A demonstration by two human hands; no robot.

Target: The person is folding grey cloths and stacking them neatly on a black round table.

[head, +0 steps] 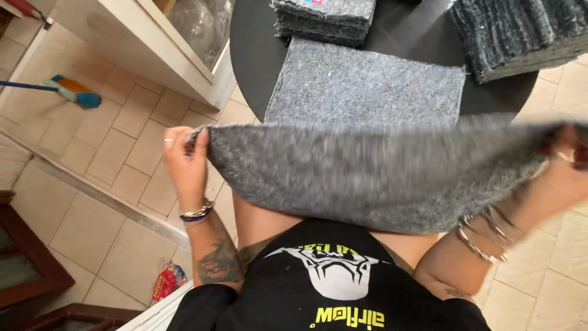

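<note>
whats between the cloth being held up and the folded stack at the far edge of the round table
In the head view, one flat grey cloth lies on the black table, between the held cloth and the folded stack.

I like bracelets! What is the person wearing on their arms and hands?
The left hand has a thin ring, and its wrist has beaded bracelets in blue and silver. A dark tattoo marks that forearm. The right hand wears a ring, with several thin silver bangles.

Black printed tee [334,288] — bangles [484,236] (tattooed forearm)
</note>
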